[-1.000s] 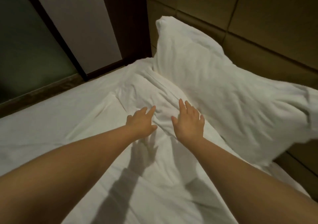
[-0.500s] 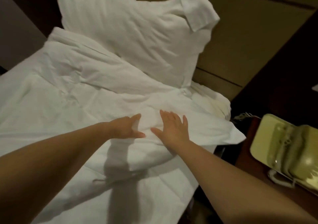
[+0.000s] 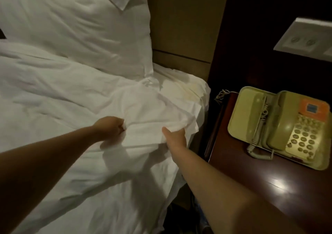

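Gripping the crosswise duvet edge (image 3: 144, 125) are left hand (image 3: 110, 128) and right hand (image 3: 175, 137)

You see everything through one wide-angle camera worn on your head, facing forward and steeply down at the edge of the bed (image 3: 190, 88) beside the desk (image 3: 251, 179). It sits close: your forearms enter from the bottom, and your left hand (image 3: 109, 128) and right hand (image 3: 175, 137) meet the sheet (image 3: 143, 111) mid-frame. The pillow (image 3: 71, 27) fills the upper left, the telephone (image 3: 280, 125) the right.
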The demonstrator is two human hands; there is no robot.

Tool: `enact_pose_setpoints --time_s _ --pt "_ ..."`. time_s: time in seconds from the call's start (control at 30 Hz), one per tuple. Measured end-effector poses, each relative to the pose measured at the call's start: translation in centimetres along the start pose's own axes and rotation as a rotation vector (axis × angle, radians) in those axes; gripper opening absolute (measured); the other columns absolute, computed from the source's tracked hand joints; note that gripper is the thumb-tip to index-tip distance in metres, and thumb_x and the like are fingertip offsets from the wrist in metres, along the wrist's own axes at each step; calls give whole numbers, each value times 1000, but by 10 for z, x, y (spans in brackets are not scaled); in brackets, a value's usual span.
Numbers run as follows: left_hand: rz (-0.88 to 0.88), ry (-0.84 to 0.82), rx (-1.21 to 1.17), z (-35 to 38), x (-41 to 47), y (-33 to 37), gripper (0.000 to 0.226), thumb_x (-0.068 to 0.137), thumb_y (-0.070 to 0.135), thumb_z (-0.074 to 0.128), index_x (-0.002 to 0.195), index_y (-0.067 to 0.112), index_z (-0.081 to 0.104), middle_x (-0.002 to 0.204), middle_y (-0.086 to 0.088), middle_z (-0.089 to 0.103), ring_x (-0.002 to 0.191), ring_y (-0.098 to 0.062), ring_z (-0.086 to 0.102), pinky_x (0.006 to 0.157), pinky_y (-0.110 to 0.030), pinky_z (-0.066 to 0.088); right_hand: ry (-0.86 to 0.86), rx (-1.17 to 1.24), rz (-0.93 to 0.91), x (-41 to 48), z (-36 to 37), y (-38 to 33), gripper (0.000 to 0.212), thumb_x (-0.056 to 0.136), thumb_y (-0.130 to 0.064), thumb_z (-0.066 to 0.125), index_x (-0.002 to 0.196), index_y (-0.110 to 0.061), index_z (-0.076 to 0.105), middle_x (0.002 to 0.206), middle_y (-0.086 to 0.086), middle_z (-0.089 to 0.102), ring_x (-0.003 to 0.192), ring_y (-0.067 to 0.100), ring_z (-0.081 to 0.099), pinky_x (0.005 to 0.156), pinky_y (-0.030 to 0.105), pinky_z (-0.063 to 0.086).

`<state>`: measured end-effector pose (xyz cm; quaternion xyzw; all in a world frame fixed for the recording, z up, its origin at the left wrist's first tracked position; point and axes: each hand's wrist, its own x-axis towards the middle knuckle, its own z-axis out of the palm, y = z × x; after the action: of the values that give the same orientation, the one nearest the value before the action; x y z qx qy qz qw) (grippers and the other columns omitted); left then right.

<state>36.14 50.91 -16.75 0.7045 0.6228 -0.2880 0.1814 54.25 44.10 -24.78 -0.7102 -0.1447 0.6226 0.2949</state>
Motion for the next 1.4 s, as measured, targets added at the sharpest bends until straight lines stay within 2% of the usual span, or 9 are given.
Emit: enact_pose_setpoints --time_s 0.13,0.3,0.43,0.5,0.7,0.83,1.1,1.2,1.4 --pt "-32 74 -130 -46 0 27 23 98 13 43 76 6 48 108 -19 59 105 -33 53 75 -30 35 74 -10 -265 -1 -4 -35 63 94 -11 48 150 -27 23 138 3 49 121 27 51 101 34 43" --pt "-63 106 -325 -51 -2 38 32 94 13 50 62 15 42 72 -4 49 81 -26 48 66 -28 32 87 -75 -419 16 -20 -64 63 95 -3 39 151 -28 23 143 2 39 126 23 43 98 24 33" --pt "-28 -11 -157 -10 -6 46 24 97 31 47 82 12 44 97 -11 58 94 -30 54 71 -26 32 77 -169 1 19 -31 -18 76 96 -27 51 153 -29 1 151 14 26 131 37 39 104 42 38" --pt "-31 -27 -169 6 -8 48 23 99 29 41 87 10 39 97 -13 56 87 -29 50 71 -29 32 68 -232 74 17 -35 -7 88 92 -30 60 153 -26 -4 149 18 25 131 38 38 103 44 39" --pt "-17 84 -306 17 -19 42 21 100 31 36 90 13 42 90 -6 55 79 -22 48 68 -31 32 219 -568 -169 -3 -28 -10 79 93 -32 57 152 -29 6 153 8 18 133 33 30 105 43 36" --pt "33 93 -260 24 -34 24 35 98 39 42 123 16 47 125 -7 56 106 -24 55 87 -34 42 245 -800 -524 -26 -3 -15 58 96 -29 48 148 -33 24 152 -3 24 132 24 29 108 39 25" --pt "-120 55 -78 67 -95 -89 57 99 50 31 149 25 20 152 1 31 136 -22 34 108 -45 30 -190 -1126 -1016 -94 117 -2 56 98 -29 42 151 -25 22 145 -4 40 138 14 28 118 37 5" --pt "-188 42 -80 88 -125 -152 58 99 50 31 150 25 18 155 2 25 140 -21 27 110 -47 23 -333 -1234 -1032 -116 167 16 58 96 -29 43 150 -25 22 143 -3 41 136 16 30 118 39 6" --pt "-184 15 -126 142 -166 -263 62 99 49 30 152 26 7 160 4 9 144 -18 16 112 -45 17 -334 -1407 -964 -144 274 53 71 92 -50 46 151 -22 18 156 6 23 143 24 19 117 43 5"
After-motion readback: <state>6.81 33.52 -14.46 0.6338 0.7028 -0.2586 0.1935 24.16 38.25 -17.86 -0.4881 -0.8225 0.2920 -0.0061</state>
